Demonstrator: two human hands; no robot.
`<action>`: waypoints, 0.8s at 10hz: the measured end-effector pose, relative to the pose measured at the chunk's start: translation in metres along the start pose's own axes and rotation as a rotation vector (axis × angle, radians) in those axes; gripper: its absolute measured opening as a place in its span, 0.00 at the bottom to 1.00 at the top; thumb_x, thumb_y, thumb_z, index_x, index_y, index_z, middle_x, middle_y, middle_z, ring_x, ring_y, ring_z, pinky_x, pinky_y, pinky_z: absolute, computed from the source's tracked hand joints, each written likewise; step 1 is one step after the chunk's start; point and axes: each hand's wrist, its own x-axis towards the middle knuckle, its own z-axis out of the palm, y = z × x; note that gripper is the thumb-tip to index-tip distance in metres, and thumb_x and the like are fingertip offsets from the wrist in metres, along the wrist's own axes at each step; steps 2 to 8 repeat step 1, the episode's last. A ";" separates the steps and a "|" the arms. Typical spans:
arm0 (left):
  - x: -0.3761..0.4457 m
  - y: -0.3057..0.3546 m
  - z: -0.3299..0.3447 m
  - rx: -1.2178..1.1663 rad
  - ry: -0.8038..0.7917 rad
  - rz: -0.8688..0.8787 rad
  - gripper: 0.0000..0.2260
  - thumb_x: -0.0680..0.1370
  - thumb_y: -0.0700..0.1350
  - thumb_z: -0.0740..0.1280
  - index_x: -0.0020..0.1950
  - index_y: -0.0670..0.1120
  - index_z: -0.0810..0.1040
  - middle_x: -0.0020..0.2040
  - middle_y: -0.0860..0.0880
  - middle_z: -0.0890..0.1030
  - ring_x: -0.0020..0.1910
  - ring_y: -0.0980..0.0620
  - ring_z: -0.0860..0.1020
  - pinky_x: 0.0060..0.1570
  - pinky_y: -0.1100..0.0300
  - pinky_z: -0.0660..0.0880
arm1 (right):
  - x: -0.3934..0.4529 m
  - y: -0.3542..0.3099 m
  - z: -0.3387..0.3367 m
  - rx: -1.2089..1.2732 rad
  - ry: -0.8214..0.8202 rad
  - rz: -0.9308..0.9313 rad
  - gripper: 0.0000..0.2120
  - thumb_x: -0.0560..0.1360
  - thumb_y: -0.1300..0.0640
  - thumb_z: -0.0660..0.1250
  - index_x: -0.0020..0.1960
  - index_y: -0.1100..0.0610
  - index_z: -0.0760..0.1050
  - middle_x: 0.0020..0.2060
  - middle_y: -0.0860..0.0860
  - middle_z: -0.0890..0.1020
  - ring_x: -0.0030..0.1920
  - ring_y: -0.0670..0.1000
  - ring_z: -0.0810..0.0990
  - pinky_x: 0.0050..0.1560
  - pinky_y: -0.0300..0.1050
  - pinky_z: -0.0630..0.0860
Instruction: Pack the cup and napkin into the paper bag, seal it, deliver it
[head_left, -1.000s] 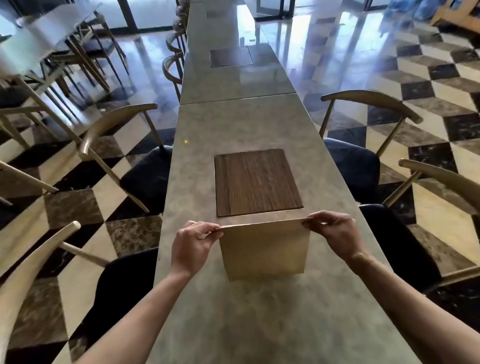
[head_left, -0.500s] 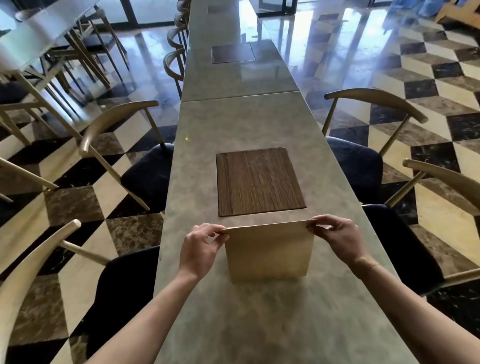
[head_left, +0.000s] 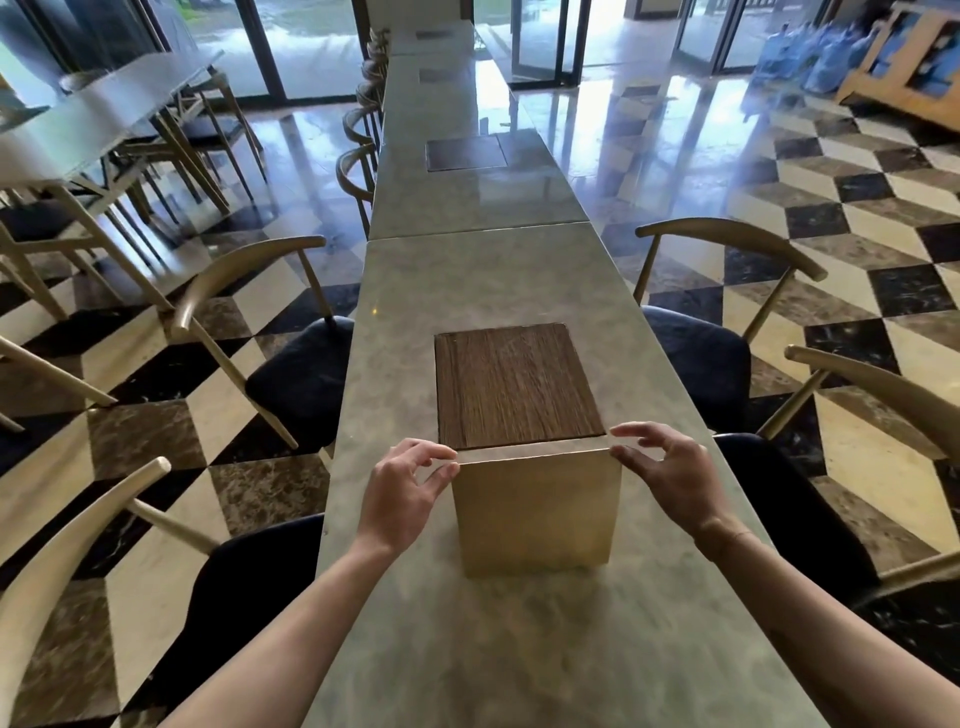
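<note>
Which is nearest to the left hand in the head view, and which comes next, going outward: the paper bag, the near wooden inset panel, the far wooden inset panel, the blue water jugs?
From the left hand:
1. Paper bag, at its fingertips, just right.
2. Near wooden inset panel, just beyond the bag.
3. Far wooden inset panel, on the next tabletop.
4. Blue water jugs, far right corner.

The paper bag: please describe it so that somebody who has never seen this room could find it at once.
Follow the long grey marble table toward the person. Just in front of the nearest dark wood inlay panel stands the paper bag, upright, with the left hand and right hand at its top corners. It is the only loose, tan, box-shaped thing on the table.
</note>
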 end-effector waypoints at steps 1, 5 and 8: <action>0.002 0.010 -0.012 -0.035 0.029 0.045 0.07 0.73 0.44 0.75 0.47 0.55 0.83 0.46 0.57 0.82 0.45 0.59 0.80 0.43 0.54 0.80 | -0.002 -0.013 -0.007 0.024 0.048 -0.033 0.10 0.71 0.50 0.73 0.53 0.46 0.82 0.49 0.45 0.84 0.50 0.47 0.80 0.49 0.41 0.75; 0.002 0.010 -0.012 -0.035 0.029 0.045 0.07 0.73 0.44 0.75 0.47 0.55 0.83 0.46 0.57 0.82 0.45 0.59 0.80 0.43 0.54 0.80 | -0.002 -0.013 -0.007 0.024 0.048 -0.033 0.10 0.71 0.50 0.73 0.53 0.46 0.82 0.49 0.45 0.84 0.50 0.47 0.80 0.49 0.41 0.75; 0.002 0.010 -0.012 -0.035 0.029 0.045 0.07 0.73 0.44 0.75 0.47 0.55 0.83 0.46 0.57 0.82 0.45 0.59 0.80 0.43 0.54 0.80 | -0.002 -0.013 -0.007 0.024 0.048 -0.033 0.10 0.71 0.50 0.73 0.53 0.46 0.82 0.49 0.45 0.84 0.50 0.47 0.80 0.49 0.41 0.75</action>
